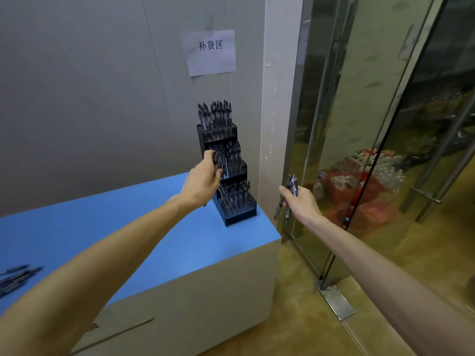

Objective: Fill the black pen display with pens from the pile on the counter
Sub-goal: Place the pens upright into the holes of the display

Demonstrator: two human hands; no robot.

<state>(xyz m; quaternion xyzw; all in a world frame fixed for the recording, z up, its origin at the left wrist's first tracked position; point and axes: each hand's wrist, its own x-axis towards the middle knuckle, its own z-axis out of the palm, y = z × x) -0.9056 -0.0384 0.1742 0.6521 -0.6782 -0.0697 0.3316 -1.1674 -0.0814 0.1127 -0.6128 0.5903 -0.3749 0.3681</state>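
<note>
a shop's restocking corner is suggested: a paper sign printed "补货区" is taped to the wall above a tiered black pen display set on a blue-topped counter beside glass doors.

Black three-tier pen display, filled with dark pens showing grey-silver glints. Blue counter top over off-white, beige-tinged sides. Dark pens in pile at left edge. White paper sign bearing black characters on pale grey wall. Off-white pillar. Yellowish-green tinted glass door; red and white patches behind it. Ochre floor.
</note>
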